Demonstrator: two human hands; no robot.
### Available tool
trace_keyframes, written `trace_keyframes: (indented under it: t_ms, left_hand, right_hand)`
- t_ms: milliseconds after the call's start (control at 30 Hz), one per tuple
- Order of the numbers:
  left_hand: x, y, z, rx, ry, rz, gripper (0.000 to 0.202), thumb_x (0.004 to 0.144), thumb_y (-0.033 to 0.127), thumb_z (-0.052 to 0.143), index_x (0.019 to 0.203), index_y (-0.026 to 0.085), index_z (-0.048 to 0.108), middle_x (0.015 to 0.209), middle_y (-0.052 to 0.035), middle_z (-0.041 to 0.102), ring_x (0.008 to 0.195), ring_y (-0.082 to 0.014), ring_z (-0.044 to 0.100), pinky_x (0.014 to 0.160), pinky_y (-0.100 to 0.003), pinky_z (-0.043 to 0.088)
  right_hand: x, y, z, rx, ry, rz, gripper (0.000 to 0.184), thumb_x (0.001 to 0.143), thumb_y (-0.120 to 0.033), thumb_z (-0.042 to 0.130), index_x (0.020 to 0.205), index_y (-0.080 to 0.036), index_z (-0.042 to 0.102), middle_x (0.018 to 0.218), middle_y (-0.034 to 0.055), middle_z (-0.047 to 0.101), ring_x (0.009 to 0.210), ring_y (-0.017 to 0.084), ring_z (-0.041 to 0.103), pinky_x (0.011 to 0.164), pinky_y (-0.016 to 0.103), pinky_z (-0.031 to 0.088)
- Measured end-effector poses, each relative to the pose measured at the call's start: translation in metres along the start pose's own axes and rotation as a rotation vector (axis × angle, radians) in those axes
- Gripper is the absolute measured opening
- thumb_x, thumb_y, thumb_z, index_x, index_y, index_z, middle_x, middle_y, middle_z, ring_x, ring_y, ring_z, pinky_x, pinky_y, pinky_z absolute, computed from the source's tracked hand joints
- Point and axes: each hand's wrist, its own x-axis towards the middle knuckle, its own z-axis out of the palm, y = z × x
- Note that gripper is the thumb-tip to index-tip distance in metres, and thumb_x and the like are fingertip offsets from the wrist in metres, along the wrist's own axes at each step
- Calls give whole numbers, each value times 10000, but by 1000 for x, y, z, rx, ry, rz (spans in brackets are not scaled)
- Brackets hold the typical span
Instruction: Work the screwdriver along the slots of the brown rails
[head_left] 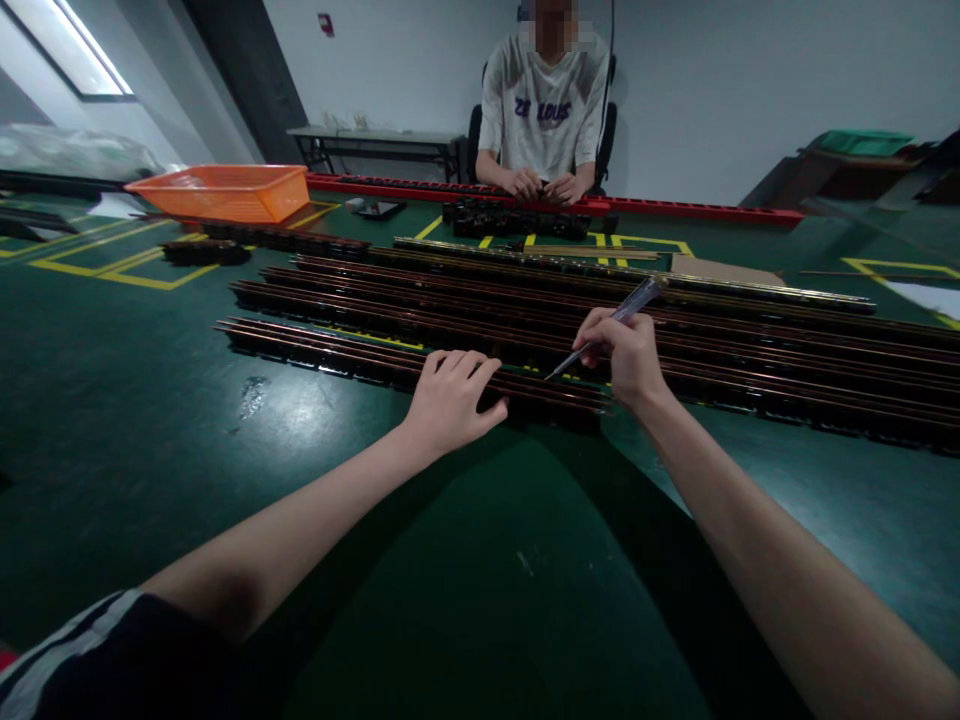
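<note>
Several long dark copper-striped rails point(525, 300) lie side by side across the green table point(150, 400). My left hand point(450, 395) rests on the nearest rail point(315, 352), its fingers curled over the rail's top. My right hand point(626, 350) is closed on a slim clear-handled screwdriver point(611, 322). The tool's tip points down and left at the nearest rail, just right of my left hand.
An orange basket point(221, 190) stands at the back left. Across the table sits a person point(544, 110) with both hands on small black parts point(517, 220), behind a long red rail point(675, 208). A cardboard piece point(720, 268) lies at back right. Yellow lines mark the table.
</note>
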Motion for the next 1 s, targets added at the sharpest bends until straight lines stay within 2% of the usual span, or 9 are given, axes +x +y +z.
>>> trace_keyframes:
  t_ms: [233, 433, 633, 1000]
  left_hand:
    - [-1, 0, 2, 60, 8, -9, 349, 871, 374, 500, 1088, 118, 596, 1063, -103, 637, 986, -257, 570, 886, -424, 400]
    - [-1, 2, 2, 69, 13, -4, 307, 854, 282, 488, 1082, 110, 602, 1071, -106, 633, 993, -252, 563, 919, -412, 394]
    - [-1, 1, 2, 81, -5, -29, 290, 841, 195, 461, 1086, 123, 598, 1094, -109, 635, 1021, -259, 563, 920, -432, 387]
    - [-2, 1, 2, 95, -7, -32, 301, 837, 185, 453, 1086, 113, 607, 1093, -102, 634, 1015, -262, 566, 915, -433, 388]
  right_hand:
    - [0, -2, -2, 2, -49, 20, 147, 574, -176, 489, 446, -149, 557, 423, 10, 497, 373, 78, 446, 370, 218, 321]
    - [0, 0, -5, 7, -86, 18, 135, 578, -175, 494, 473, -142, 572, 418, 14, 505, 370, 88, 459, 370, 220, 336]
    - [0, -1, -6, 8, -56, 42, 145, 554, -186, 492, 434, -146, 564, 394, 15, 487, 355, 84, 439, 361, 221, 318]
    - [3, 2, -10, 62, 40, 27, 173, 510, -223, 463, 361, -165, 529, 364, -1, 441, 306, 64, 373, 314, 202, 239]
